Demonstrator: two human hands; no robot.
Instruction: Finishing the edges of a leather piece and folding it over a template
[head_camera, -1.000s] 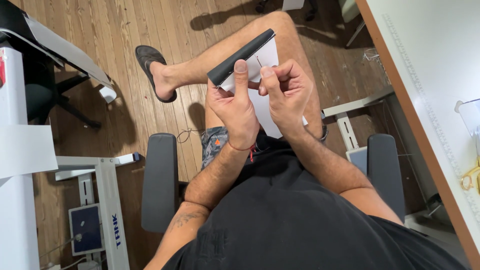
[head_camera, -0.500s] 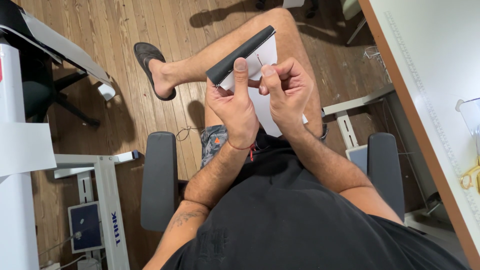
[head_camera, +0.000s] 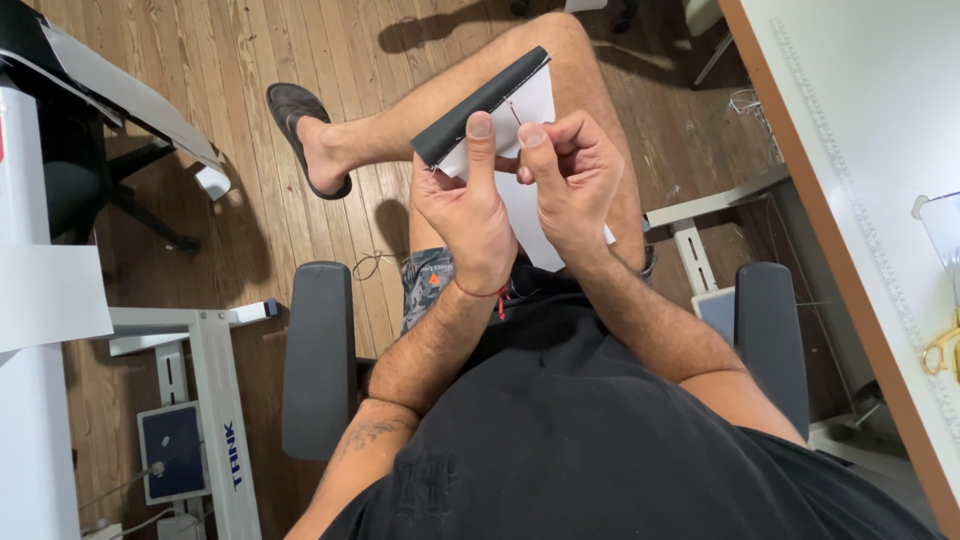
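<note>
You're sitting in what looks like a home office or hobby workroom: worn brown wooden plank floor (head_camera: 240, 60), black padded chair armrests (head_camera: 318, 355) either side of you, a white worktop with a brown wooden edge (head_camera: 850, 200), and a white metal desk frame (head_camera: 215, 400) nearby.

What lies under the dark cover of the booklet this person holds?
White pages show under the dark cover, with a thin thread across them. The left hand and right hand hide the pages' lower part.
</note>
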